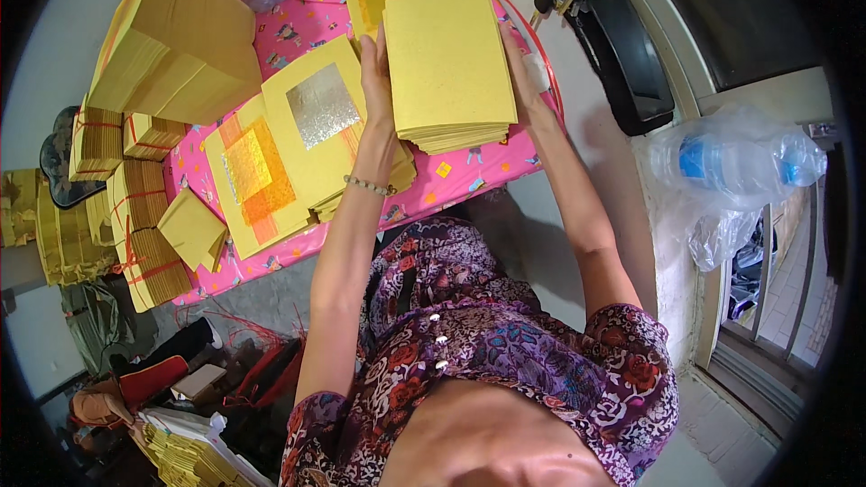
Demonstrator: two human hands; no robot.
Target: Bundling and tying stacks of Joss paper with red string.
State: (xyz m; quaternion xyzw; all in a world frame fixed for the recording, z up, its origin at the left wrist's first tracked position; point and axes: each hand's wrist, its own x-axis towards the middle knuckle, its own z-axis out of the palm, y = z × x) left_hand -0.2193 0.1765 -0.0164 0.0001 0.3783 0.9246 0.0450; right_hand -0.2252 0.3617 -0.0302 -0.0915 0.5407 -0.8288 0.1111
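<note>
At the top centre of the frame, we hold a stack of yellow paper (446,63). Our left hand (374,77) and right hand (523,72) press flat against its sides above the pink table (451,182).

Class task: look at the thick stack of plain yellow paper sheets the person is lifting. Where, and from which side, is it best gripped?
Grip the yellow paper stack by its two long side edges, as the left hand and right hand do: the loose sheets stay squared when pressed inward from both sides.

- Left hand (376,81) grips the left edge of a stack of plain yellow paper sheets (446,68); right hand (523,72) grips its right edge.
- The stack is raised above the counter (451,182), which carries a pink patterned cover.
- Sheets with silver foil squares (322,108) lie just left of the stack.
- Tied yellow bundles (144,225) sit at the counter's left end.
</note>
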